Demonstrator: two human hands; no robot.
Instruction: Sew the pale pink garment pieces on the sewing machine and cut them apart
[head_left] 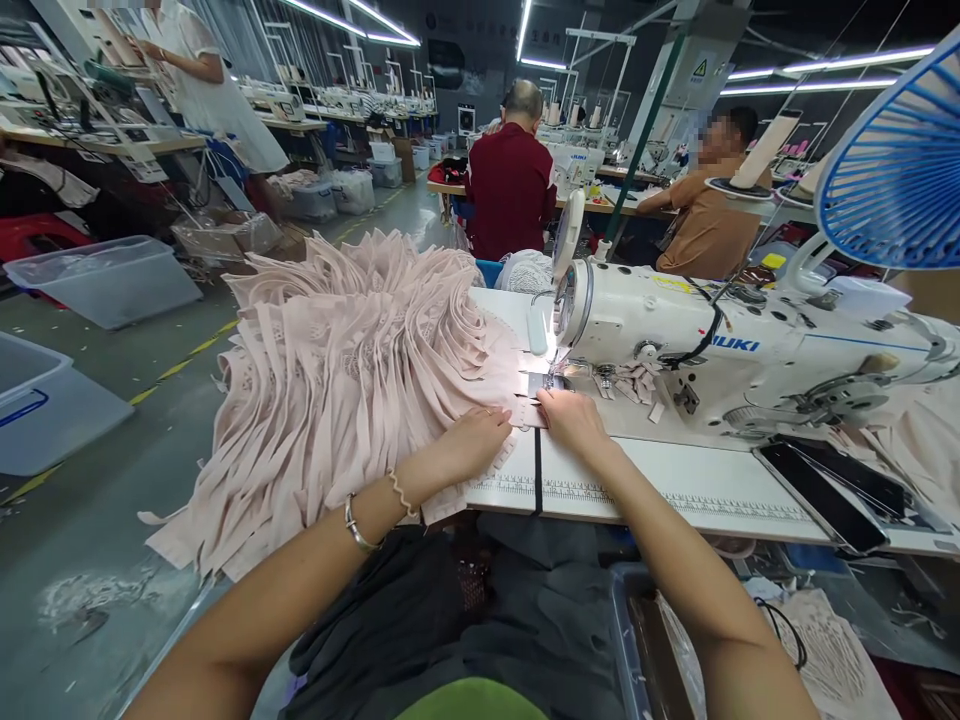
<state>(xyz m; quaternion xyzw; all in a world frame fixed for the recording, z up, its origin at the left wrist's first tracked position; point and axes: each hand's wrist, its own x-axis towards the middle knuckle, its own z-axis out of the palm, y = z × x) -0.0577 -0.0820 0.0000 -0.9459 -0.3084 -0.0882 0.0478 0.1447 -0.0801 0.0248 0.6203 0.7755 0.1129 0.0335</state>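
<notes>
The cloth (352, 360) lies heaped over the left end of the table (637, 472), spilling past its front edge; it looks soft, light and limp, though the bulk may drag, so its flat border seems the best hold. The left hand (480, 440) has its fingers closed on that border, while the right hand (574, 420) touches it beside the machine (637, 315), whether pinching I cannot tell. The machine bars the far side, with scraps (639, 382) under its arm and a phone (821, 497) near the front edge at right.
</notes>
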